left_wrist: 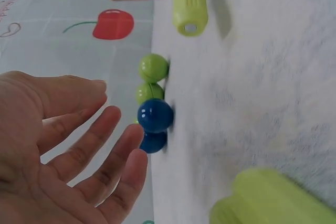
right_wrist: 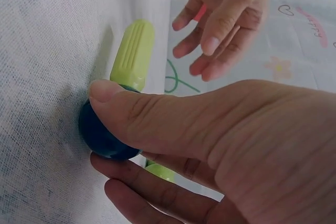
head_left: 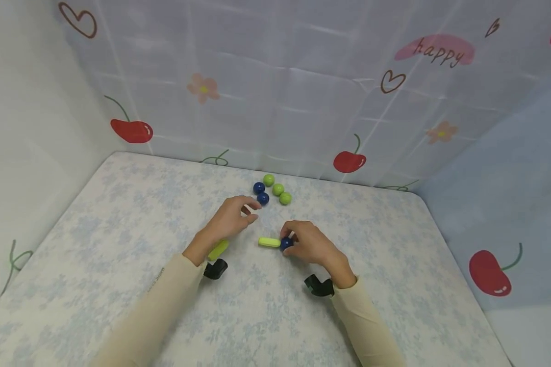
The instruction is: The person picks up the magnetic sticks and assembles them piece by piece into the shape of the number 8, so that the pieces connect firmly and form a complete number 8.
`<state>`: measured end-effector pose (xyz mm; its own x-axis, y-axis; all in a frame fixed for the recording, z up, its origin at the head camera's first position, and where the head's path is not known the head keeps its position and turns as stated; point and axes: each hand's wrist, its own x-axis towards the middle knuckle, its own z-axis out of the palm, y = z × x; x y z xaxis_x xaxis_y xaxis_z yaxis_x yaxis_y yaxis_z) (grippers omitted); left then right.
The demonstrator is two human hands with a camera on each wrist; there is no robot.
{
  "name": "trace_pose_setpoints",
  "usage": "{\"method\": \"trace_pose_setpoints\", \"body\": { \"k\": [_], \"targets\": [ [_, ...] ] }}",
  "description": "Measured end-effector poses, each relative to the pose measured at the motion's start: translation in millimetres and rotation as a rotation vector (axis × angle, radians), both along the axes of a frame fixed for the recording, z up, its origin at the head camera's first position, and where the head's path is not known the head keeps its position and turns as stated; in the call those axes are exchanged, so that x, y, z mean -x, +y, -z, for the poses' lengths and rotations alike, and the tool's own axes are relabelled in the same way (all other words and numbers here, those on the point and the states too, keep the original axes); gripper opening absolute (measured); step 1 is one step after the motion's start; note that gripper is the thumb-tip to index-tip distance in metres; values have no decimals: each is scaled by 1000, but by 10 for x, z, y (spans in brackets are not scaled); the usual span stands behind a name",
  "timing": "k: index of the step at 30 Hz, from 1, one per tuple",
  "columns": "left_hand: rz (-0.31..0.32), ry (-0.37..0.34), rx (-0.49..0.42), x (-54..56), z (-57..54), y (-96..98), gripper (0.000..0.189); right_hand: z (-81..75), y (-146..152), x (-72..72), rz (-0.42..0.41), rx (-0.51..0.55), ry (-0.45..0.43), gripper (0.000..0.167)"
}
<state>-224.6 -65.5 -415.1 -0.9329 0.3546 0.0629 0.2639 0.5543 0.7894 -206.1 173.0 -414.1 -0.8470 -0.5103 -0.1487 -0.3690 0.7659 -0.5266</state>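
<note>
My right hand (head_left: 309,242) pinches a glossy dark blue ball (right_wrist: 107,129) between thumb and fingers, low over the cloth. A yellow-green ridged rod (head_left: 269,242) meets this ball on its left side; a small silver disc shows at the rod's free end in the left wrist view. To the left, my left hand (head_left: 231,216) hovers with spread, relaxed fingers and holds nothing. Its fingertips are near two loose blue balls (head_left: 263,198), though the head view cannot settle whether they touch. A second yellow-green rod (left_wrist: 283,198) lies below the left hand, partly hidden by the wrist in the head view.
Several light green balls (head_left: 278,189) sit by the blue ones toward the back edge of the cloth-covered table (head_left: 376,316). Black wrist mounts (head_left: 319,286) show at both wrists. A curtain with printed cherries (head_left: 349,162) hangs behind the table.
</note>
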Motion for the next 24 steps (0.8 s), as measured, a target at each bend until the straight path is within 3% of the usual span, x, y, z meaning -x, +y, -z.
{"method": "trace_pose_setpoints", "body": {
  "k": [11,19,24],
  "targets": [
    [3,-52,87,468,34,101,45,-6,31,15,1,14,-14,24],
    [101,-120,179,545,24,110,53,-4,2,-11,21,-3,-18,25],
    [123,-141,217,564,37,122,51,-12,-1,-22,22,-11,-12,26]
  ]
}}
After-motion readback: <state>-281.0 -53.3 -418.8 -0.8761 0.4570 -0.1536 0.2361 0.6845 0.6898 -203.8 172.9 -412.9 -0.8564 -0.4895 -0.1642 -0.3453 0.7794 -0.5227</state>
